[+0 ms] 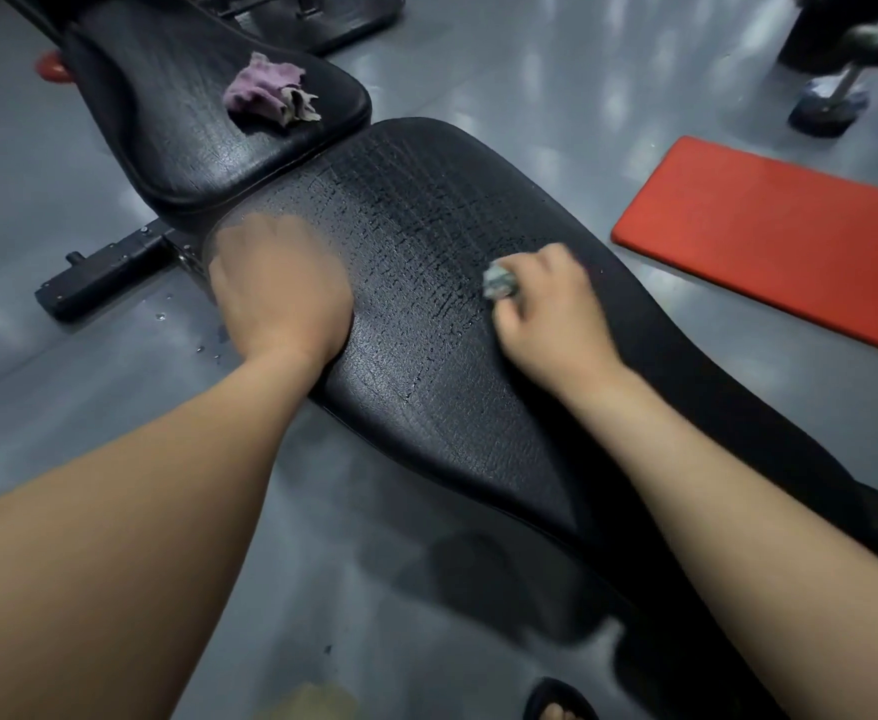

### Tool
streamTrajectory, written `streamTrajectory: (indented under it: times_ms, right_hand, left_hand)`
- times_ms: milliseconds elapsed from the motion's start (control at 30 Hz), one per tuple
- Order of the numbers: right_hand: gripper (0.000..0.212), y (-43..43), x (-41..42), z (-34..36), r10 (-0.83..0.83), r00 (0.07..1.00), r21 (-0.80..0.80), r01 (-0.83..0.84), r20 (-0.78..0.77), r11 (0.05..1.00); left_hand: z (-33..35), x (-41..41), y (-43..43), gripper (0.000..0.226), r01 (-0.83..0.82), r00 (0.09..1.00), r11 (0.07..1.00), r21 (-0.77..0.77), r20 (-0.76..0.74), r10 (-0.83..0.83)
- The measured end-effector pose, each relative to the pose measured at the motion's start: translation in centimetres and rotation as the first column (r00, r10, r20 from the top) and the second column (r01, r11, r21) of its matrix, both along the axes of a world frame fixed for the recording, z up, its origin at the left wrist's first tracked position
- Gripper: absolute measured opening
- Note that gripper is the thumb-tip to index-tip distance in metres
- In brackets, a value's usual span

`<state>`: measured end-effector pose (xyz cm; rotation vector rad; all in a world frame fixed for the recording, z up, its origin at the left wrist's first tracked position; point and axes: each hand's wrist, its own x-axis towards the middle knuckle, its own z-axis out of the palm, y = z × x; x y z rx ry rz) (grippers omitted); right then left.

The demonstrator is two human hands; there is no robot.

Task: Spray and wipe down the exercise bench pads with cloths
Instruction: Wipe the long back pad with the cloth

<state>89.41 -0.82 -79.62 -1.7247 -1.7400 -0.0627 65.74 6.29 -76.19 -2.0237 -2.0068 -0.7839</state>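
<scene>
A grey floor (556, 75) with a dull sheen fills the room and reflects soft patches of light. Across it, from 11 o'clock down to 5 o'clock, runs the exercise bench. Its long black pad (426, 407) is broad at the top and narrows toward the near end. The vinyl skin is finely cracked and is beaded with wet streaks around the centre. Beyond it at 11 o'clock the shorter black seat pad (177, 137) has rounded corners and the same crackled surface. A flat red mat (769, 241) with rounded corners lies on the floor at 3 o'clock, well apart from the bench. A black metal frame bar (99, 275) juts out at 9 o'clock.

The left hand (281, 288) rests on the long pad's left edge. Its fingers are blurred, so I cannot tell their pose. The right hand (551, 309) sits just right of centre, fingers curled round a wadded grey cloth (499, 283) pressed against the wet pad. A crumpled purple cloth (268, 90) lies on the seat pad.
</scene>
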Motion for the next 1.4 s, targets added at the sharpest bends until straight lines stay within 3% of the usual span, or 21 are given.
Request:
streamTrajectory:
  times_ms: [67,133,233,333,400,500,600,667,733,833,933,1000,1133,1233,1333,1400]
  right_hand:
    - [0.027,-0.7,-2.5,0.5,0.136,0.990,-0.008,-0.135,0.043,0.991]
    - [0.026,-0.5,-2.1,0.7,0.134,0.989,-0.040,-0.132,0.055,0.990]
    - [0.031,-0.2,2.8,0.0,-0.128,0.992,-0.044,0.129,0.014,0.991]
    - [0.031,-1.5,8.2,-0.8,-0.511,0.857,-0.162,0.495,-0.069,0.853]
    - [0.032,-1.9,8.7,-0.7,-0.591,0.804,-0.242,0.561,-0.068,0.792]
    - [0.028,-1.2,4.8,0.7,-0.465,0.884,-0.203,0.446,-0.054,0.872]
    - [0.023,-1.1,-1.0,2.0,-0.172,0.985,-0.152,0.174,0.025,0.973]
    - [0.020,-1.7,-3.5,2.6,0.073,0.993,-0.166,-0.057,0.090,0.984]
    - [0.020,-2.0,-3.3,3.0,0.142,0.984,-0.178,-0.120,0.111,0.977]
    - [0.023,-2.9,1.8,2.1,-0.153,0.986,-0.241,0.165,0.067,0.956]
    - [0.026,-5.3,7.9,0.7,-0.560,0.828,-0.381,0.516,-0.007,0.767]
    - [0.026,-5.8,8.6,0.3,-0.622,0.783,-0.399,0.568,-0.007,0.720]
    - [0.028,-4.5,2.8,0.6,-0.422,0.906,-0.273,0.403,-0.013,0.874]
    - [0.024,-4.6,-3.4,1.3,-0.052,0.998,-0.142,0.048,-0.029,0.989]
    - [0.026,-5.2,-6.1,1.6,0.256,0.966,-0.142,-0.256,-0.019,0.956]
    - [0.028,-5.2,-4.8,1.3,0.258,0.966,-0.144,-0.252,0.020,0.957]
  left_hand:
    - [0.0,0.0,-0.1,0.032,0.002,1.000,1.000,-0.003,-0.005,-0.002]
    - [0.1,0.0,-0.1,0.032,0.007,1.000,1.000,-0.010,0.000,-0.007]
    - [0.2,0.0,-0.2,0.030,0.013,1.000,1.000,-0.015,0.006,-0.013]
    - [0.2,0.0,-0.2,0.030,0.013,1.000,1.000,-0.008,0.002,-0.013]
    - [0.2,-0.1,-0.1,0.031,0.012,1.000,1.000,-0.008,0.000,-0.012]
    - [0.1,-0.2,-0.1,0.033,0.010,1.000,1.000,-0.005,0.005,-0.010]
    - [0.1,-0.2,-0.1,0.032,0.015,1.000,1.000,-0.001,0.008,-0.015]
    - [0.2,-0.3,-0.1,0.032,0.021,1.000,1.000,0.000,0.017,-0.021]
    - [0.2,-0.3,-0.1,0.031,0.027,0.999,1.000,-0.006,0.022,-0.027]
    - [0.2,-0.3,-0.3,0.031,0.028,0.999,1.000,-0.008,0.031,-0.028]
    - [0.2,-0.1,-0.2,0.031,0.028,0.999,1.000,-0.004,0.028,-0.028]
    - [0.1,-0.2,-0.2,0.031,0.019,1.000,1.000,-0.002,0.021,-0.019]
    - [0.1,-0.1,-0.1,0.032,0.011,1.000,1.000,-0.009,0.006,-0.011]
    - [0.2,0.0,-0.2,0.032,0.005,1.000,1.000,-0.009,0.009,-0.005]
    - [0.2,-0.1,-0.3,0.032,0.012,1.000,1.000,-0.009,0.005,-0.012]
    - [0.2,-0.1,-0.3,0.032,0.015,1.000,1.000,-0.010,0.002,-0.015]
